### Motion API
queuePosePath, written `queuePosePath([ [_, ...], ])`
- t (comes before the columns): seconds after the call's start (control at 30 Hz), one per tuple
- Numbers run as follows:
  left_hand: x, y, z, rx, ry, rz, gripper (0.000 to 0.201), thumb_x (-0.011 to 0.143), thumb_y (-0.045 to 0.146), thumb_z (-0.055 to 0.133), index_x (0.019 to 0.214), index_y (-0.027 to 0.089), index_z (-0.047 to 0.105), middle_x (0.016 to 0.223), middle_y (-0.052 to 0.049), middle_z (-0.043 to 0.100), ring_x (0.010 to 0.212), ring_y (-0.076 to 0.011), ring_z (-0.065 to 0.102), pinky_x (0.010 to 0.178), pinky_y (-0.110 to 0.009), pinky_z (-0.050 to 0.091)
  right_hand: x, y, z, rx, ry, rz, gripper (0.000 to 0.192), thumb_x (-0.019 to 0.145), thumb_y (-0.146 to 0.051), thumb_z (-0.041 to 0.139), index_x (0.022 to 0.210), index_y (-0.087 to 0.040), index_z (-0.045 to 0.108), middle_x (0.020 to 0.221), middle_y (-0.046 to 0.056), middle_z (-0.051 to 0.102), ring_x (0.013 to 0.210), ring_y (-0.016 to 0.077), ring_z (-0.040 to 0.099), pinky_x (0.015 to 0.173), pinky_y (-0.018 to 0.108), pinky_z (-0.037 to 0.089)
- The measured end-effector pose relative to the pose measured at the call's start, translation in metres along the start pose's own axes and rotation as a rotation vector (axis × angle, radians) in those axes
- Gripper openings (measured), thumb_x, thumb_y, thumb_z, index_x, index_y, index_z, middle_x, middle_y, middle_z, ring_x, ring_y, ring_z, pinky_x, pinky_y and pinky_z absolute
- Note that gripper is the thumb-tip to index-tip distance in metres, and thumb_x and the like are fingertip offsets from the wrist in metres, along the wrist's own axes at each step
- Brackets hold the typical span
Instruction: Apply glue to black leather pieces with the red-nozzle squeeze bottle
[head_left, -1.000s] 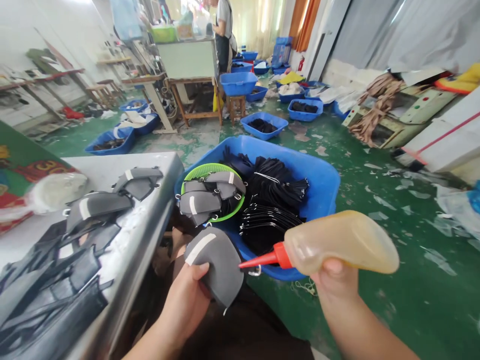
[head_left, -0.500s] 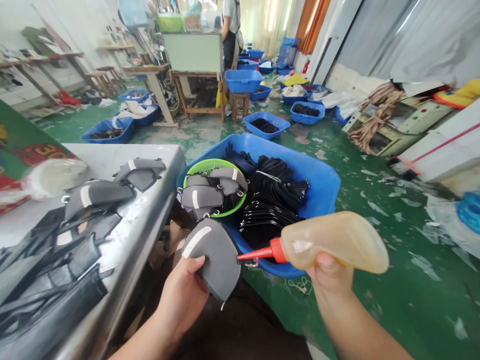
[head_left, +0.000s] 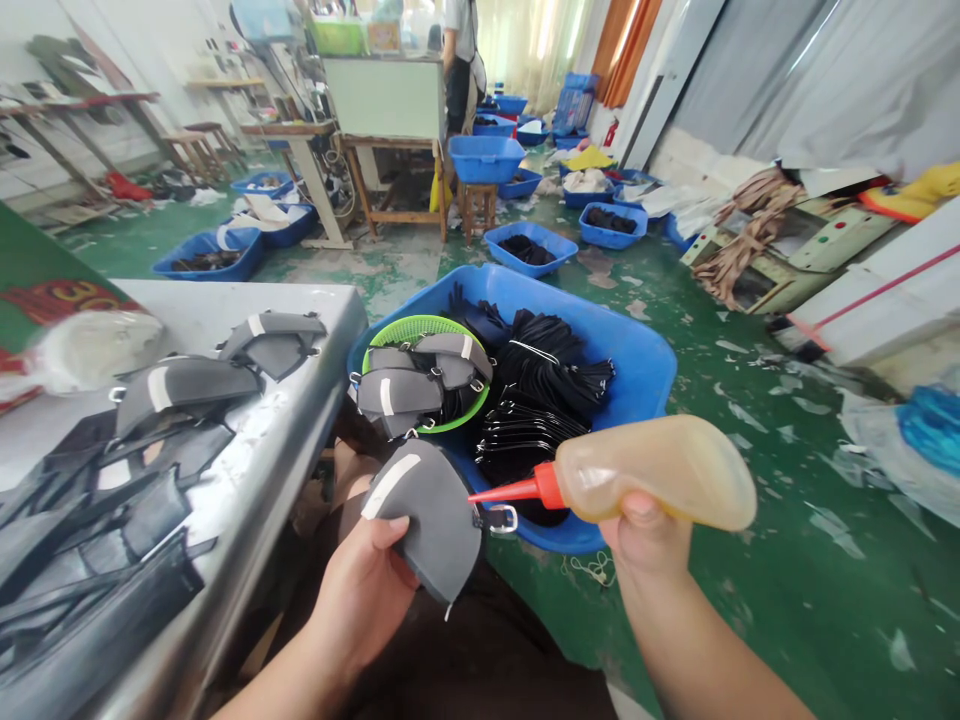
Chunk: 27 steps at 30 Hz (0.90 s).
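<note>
The left hand [head_left: 367, 590] and right hand [head_left: 649, 535] work low in the gap between the table [head_left: 225, 310] on the left and the blue tub [head_left: 637, 370] ahead. The table's metal edge runs just beside the left forearm, and the tub's near rim sits right behind the bottle's nozzle. To the right and below the right arm the green floor [head_left: 787, 560] lies open, with only scraps on it.

The left hand is clamped on a grey pad [head_left: 431, 515], thumb on its face and fingers behind. The pad is a curved, shell-like piece of dark grey foam with a pale stripe near its upper left edge and a metal ring [head_left: 508, 518] on a short strap at its right side. Its long axis runs from upper left to lower right, ending in a point at the bottom.

The right hand is closed around a soft bottle [head_left: 660, 470] of amber glue, gripped from beneath with the thumb on its side. The bottle lies nearly level, its long axis left to right, and its red nozzle [head_left: 517, 490] points left, the tip just at the pad's right edge above the ring.

A green basket [head_left: 397, 340] of like pads sits in the tub beside black straps [head_left: 540, 400]. More pads lie on the table.
</note>
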<state>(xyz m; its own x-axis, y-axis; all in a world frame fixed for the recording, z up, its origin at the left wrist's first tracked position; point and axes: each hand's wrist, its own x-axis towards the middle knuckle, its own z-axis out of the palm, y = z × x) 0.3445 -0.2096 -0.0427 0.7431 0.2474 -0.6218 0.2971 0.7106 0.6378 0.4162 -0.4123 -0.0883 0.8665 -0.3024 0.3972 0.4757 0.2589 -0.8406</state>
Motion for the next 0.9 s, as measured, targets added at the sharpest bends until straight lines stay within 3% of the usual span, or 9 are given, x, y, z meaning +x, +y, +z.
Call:
queuePosePath([
  [0.2,-0.003,0.0,0.001,0.006,-0.068,0.042,0.058,0.053,0.019,0.066,0.111,0.022,0.06,0.081,-0.004,0.07,0.073,-0.026,0.065,0.064,-0.037,0.054,-0.002,0.013,-0.015,-0.055,-0.028,-0.025,0.033,0.066,-0.049,0.076,0.088,-0.024,0.069,0.077,0.001,0.07,0.065,0.0185,0.065,0.06,0.03,0.055],
  [0.53,-0.001,-0.005,-0.003,-0.01,-0.093,0.113,0.058,0.058,0.02,0.066,0.116,0.022,0.059,0.09,-0.005,0.071,0.085,-0.0275,0.064,0.072,-0.037,0.055,0.005,-0.002,0.0,0.027,-0.103,-0.108,0.025,0.072,-0.043,0.072,0.091,-0.027,0.07,0.073,-0.001,0.07,0.059,0.0186,0.066,0.053,0.028,0.057],
  [0.7,-0.003,-0.003,0.0,-0.044,-0.069,0.116,0.058,0.058,0.018,0.066,0.116,0.022,0.059,0.088,-0.004,0.071,0.08,-0.0248,0.065,0.065,-0.032,0.055,0.002,-0.002,-0.001,0.039,-0.127,-0.115,0.023,0.073,-0.044,0.071,0.09,-0.028,0.07,0.071,-0.002,0.07,0.058,0.0183,0.066,0.052,0.028,0.058],
  [0.9,-0.006,0.002,0.003,-0.088,-0.082,0.09,0.05,0.061,0.016,0.062,0.11,0.02,0.061,0.064,0.002,0.065,0.049,-0.0148,0.057,0.041,-0.023,0.049,0.0,-0.001,-0.005,0.053,-0.112,-0.082,0.029,0.071,-0.042,0.073,0.095,-0.027,0.07,0.078,-0.001,0.071,0.062,0.0173,0.067,0.057,0.026,0.058],
])
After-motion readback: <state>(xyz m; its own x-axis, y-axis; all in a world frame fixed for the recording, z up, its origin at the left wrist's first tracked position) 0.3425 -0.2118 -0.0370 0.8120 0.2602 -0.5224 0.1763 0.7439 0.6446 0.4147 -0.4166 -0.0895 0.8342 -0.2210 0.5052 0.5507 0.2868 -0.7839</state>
